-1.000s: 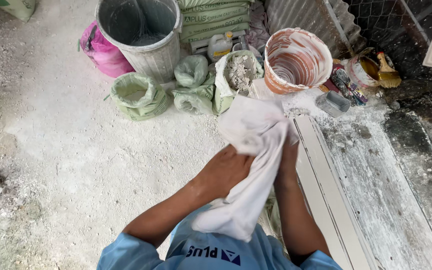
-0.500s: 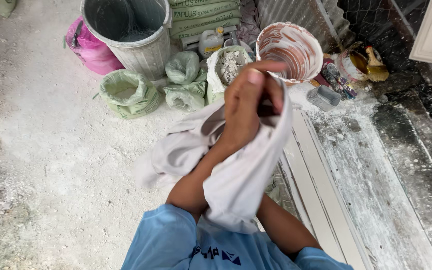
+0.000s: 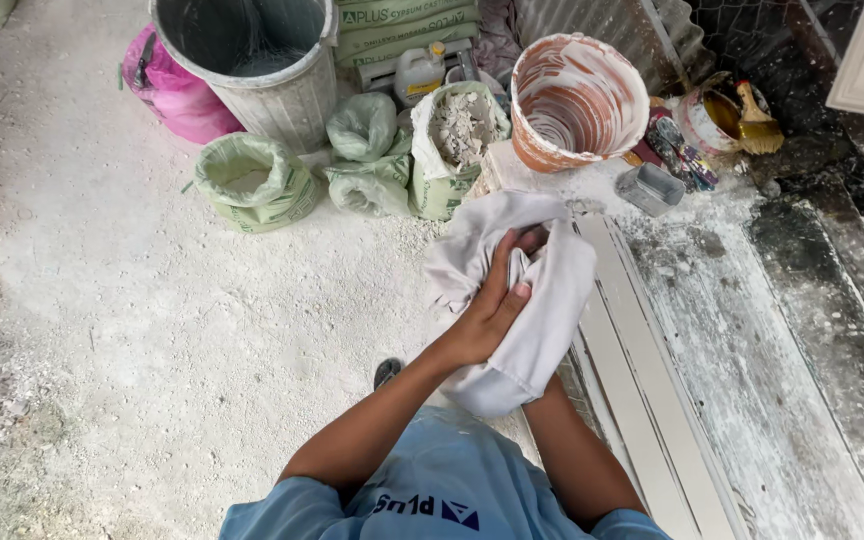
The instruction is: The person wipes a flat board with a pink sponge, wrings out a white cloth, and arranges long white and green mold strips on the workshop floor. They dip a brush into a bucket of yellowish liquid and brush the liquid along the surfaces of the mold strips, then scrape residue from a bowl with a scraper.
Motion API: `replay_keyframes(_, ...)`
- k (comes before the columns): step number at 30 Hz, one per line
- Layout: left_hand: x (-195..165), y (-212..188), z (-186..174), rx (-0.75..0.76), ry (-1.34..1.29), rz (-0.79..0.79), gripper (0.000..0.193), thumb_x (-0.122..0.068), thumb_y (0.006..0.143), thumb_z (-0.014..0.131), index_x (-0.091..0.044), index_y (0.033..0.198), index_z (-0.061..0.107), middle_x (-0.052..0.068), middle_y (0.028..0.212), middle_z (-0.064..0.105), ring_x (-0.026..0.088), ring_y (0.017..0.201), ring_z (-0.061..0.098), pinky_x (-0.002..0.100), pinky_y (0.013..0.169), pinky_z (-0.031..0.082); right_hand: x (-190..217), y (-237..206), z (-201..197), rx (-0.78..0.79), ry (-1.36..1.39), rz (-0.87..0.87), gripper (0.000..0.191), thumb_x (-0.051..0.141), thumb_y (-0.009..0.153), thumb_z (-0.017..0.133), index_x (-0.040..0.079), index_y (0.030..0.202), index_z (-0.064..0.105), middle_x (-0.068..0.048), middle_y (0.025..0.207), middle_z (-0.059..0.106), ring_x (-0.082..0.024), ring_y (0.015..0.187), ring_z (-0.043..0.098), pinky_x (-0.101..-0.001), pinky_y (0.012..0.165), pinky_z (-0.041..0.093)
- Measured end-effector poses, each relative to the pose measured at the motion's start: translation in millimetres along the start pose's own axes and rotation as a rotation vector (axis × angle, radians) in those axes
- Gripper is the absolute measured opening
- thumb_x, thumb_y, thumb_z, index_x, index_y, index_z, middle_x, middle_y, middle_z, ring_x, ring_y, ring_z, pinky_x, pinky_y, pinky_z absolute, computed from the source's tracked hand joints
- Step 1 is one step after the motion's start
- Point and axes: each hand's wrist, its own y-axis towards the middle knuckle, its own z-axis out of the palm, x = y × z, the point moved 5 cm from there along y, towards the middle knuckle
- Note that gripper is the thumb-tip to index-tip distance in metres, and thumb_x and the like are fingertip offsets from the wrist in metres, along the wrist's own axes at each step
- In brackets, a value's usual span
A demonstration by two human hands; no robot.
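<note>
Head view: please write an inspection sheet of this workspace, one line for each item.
Surface: grey workbench dusted with white powder; long white strips lie on it.
Job's things: white cloth, bunched between both hands.
Clutter: orange-stained bucket, small grey tray, tin with brush, green sacks, grey bin, pink bag.
Grippers: left hand grips the cloth; right hand hidden in it.
Cables: nothing seen.
Surroundings: powdery floor.

A plaster workshop: white dust coats the floor (image 3: 152,330), with open plaster sacks (image 3: 252,185), a smeared mixing bucket (image 3: 577,100) and a dusty workbench (image 3: 752,380).
</note>
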Motion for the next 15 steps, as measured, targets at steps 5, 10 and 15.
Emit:
replay_keyframes(5, -8, -20, -6, 0.018, 0.265, -0.012, 0.073, -0.033, 0.114, 0.037, 0.002, 0.164, -0.004, 0.026, 0.175, 0.003, 0.035, 0.164, 0.005, 0.04, 0.132, 0.008, -22, 12, 18, 0.088, 0.032, 0.073, 0.052, 0.037, 0.097, 0.062, 0.003, 0.137, 0.056, -0.011, 0.125, 0.067, -0.018, 0.113, 0.063, -0.0335, 0.098, 0.051)
replay_keyframes(10, -15, -47, -28, 0.082, 0.318, -0.26, 0.057, -0.033, 0.112, 0.034, 0.001, 0.158, 0.028, 0.032, 0.147, 0.041, 0.041, 0.136, 0.041, 0.046, 0.114, 0.033, -2, 47, -11, 0.086, 0.099, 0.109, 0.053, 0.036, 0.096, 0.063, 0.004, 0.138, 0.055, -0.011, 0.126, 0.066, -0.018, 0.114, 0.063, -0.0334, 0.098, 0.051)
replay_keyframes(15, 2, -30, -100, -0.287, 0.894, -0.549, 0.042, -0.04, 0.109, 0.048, -0.004, 0.103, 0.069, 0.017, 0.075, 0.073, 0.037, 0.072, 0.072, 0.051, 0.065, 0.054, -1, 44, -7, 0.245, 0.08, 0.251, 0.054, 0.035, 0.095, 0.064, 0.004, 0.139, 0.054, -0.011, 0.127, 0.066, -0.018, 0.115, 0.063, -0.0333, 0.099, 0.05)
